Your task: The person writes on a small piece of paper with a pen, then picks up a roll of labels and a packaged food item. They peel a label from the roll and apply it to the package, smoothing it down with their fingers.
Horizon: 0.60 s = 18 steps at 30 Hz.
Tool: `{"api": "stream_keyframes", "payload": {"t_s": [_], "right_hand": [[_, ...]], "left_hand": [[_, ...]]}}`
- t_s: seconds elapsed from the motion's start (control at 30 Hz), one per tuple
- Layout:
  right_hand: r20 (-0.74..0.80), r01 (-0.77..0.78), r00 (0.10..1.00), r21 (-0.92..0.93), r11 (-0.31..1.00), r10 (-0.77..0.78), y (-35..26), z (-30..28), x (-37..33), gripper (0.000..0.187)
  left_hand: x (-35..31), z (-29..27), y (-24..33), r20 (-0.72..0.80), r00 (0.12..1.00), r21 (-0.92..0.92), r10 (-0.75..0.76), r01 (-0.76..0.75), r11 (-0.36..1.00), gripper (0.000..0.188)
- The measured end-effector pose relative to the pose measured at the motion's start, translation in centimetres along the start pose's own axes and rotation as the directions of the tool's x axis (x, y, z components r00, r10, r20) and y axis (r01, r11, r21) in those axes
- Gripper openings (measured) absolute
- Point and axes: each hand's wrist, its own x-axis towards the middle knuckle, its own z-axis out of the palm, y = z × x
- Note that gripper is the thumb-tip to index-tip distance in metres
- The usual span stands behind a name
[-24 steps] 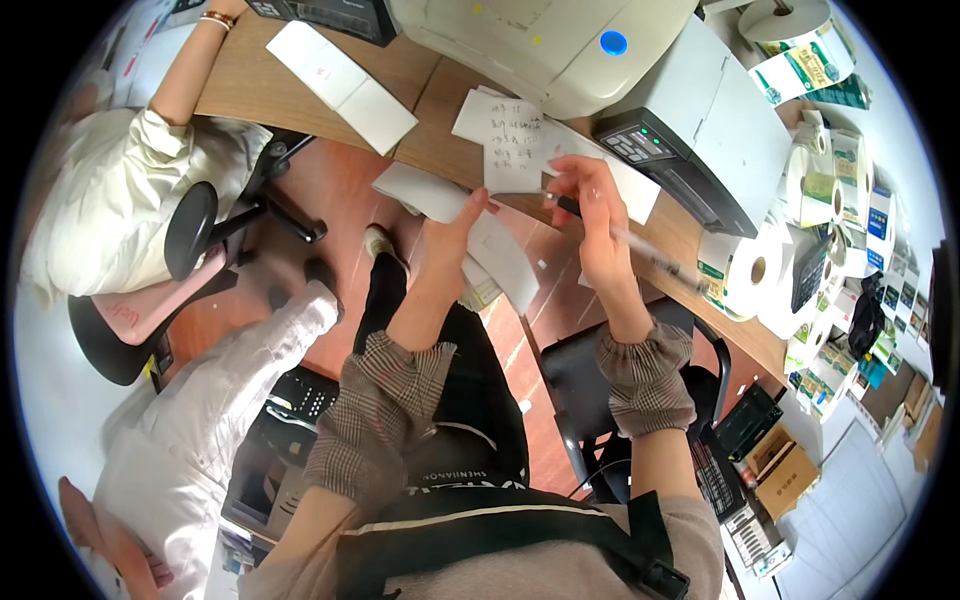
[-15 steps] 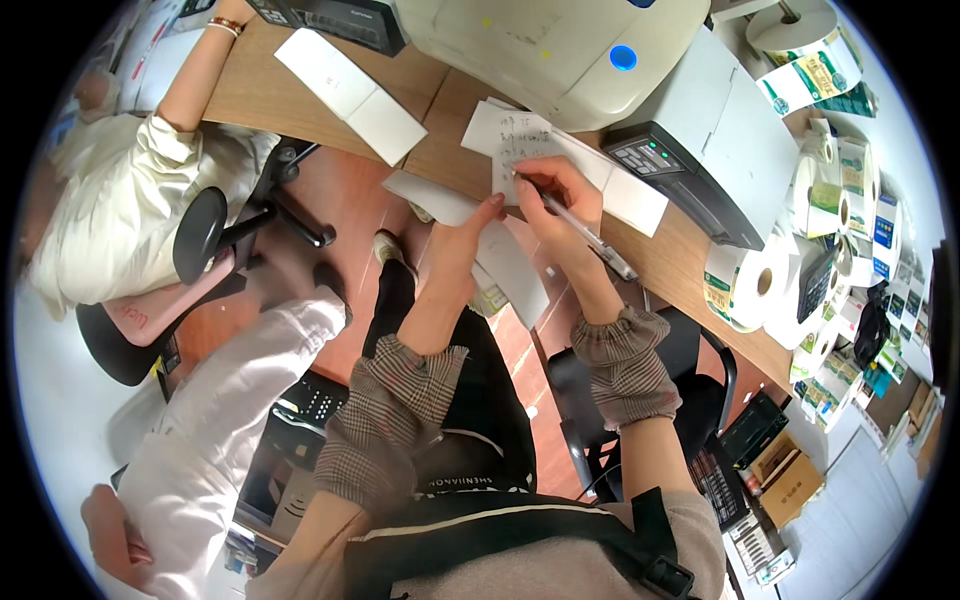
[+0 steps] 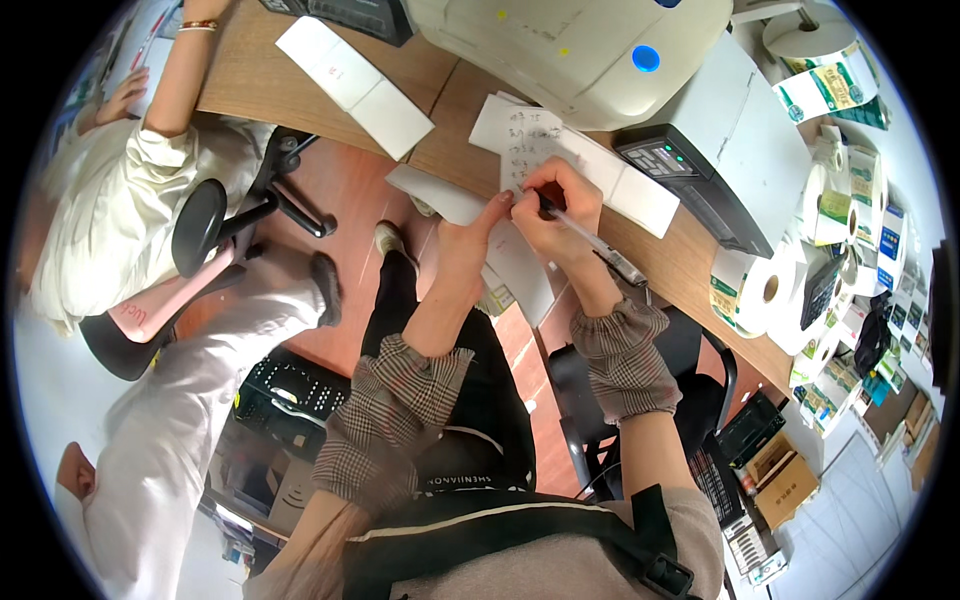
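Observation:
My right hand (image 3: 560, 210) is closed around a pen (image 3: 622, 265) with a clear barrel. The pen's tip is hidden by my fingers, low on a white sheet (image 3: 530, 130) with lines of handwriting. My left hand (image 3: 465, 245) grips white paper at the desk's front edge, its thumb on top near my right fingertips. From under it, paper pieces stick out: one to the left (image 3: 435, 193) and one hanging over the edge (image 3: 522, 275). The left fingers are mostly hidden beneath.
A long white paper strip (image 3: 355, 85) lies on the wooden desk (image 3: 260, 70). Behind my hands stand a beige machine (image 3: 560, 60) and a label printer (image 3: 690, 150). Label rolls (image 3: 770, 285) crowd the right. A seated person in white (image 3: 110, 220) is at my left.
My right hand with the pen has moved slightly lower and left on the sheet, close to my left thumb. The neighbouring person's leg and arm have shifted, and another hand shows at far left.

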Motion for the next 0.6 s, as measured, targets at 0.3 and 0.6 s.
{"api": "stream_keyframes", "payload": {"t_s": [0.3,0.6], "right_hand": [[0.003,0.068,0.998,-0.112,0.991,-0.068,0.12,0.23,0.20,0.011],[-0.011,0.007,1.000,-0.081,0.997,-0.008,0.00,0.24,0.13,0.013]], "left_hand": [[0.52,-0.25,-0.37,0.007,1.000,-0.010,-0.007,0.007,1.000,0.032],[0.20,-0.05,-0.19,-0.003,1.000,-0.007,0.008,-0.008,1.000,0.029]]}}
